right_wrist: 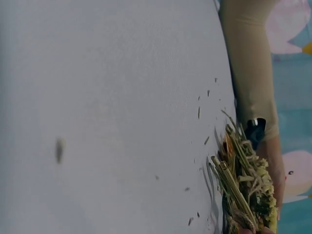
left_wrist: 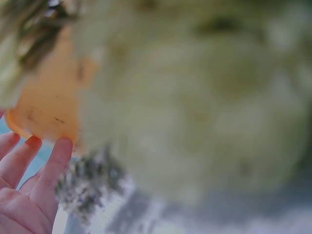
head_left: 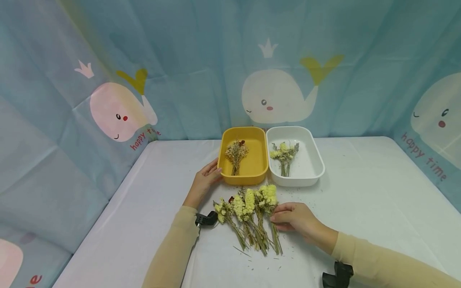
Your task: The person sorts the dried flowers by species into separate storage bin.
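Observation:
My right hand pinches the stems of a bunch of yellow dried flowers, the rightmost in a row on the table. More dried flower bunches lie just left of it, one with a dark red bloom. In the right wrist view, cut stems show close to the fingertips at the bottom edge. My left hand rests its fingertips against the near left corner of a yellow box; the left wrist view shows those fingers straight. Blurred yellow blooms hide most of that view.
Inside the yellow box lies a brownish dried bunch. A white box stands against its right side, holding a yellow and grey-green bunch. Stem bits are scattered over the white tablecloth. A whale-print curtain hangs behind.

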Available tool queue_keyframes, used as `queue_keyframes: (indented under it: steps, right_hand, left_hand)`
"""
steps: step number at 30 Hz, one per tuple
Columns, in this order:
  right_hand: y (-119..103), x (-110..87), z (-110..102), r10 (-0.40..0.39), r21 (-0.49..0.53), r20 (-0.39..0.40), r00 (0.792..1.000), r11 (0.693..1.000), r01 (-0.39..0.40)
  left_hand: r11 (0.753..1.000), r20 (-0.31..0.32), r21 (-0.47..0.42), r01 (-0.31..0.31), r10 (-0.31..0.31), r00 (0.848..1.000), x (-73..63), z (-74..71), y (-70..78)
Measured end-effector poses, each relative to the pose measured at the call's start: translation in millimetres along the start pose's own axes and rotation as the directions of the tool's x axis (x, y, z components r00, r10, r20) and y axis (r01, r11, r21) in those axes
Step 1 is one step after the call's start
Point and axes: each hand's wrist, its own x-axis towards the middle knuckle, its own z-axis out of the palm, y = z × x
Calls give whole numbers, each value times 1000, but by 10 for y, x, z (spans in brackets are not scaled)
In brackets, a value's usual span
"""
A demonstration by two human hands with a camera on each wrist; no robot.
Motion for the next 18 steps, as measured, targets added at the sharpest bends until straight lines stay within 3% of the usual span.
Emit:
queue_keyframes:
  steps: [18]
  right_hand:
    - [-48,-54,-189,-21,-55,13,1000,998,22]
  left_hand:
    - [1000,0,-3,3,-3,1000,5,3,-1]
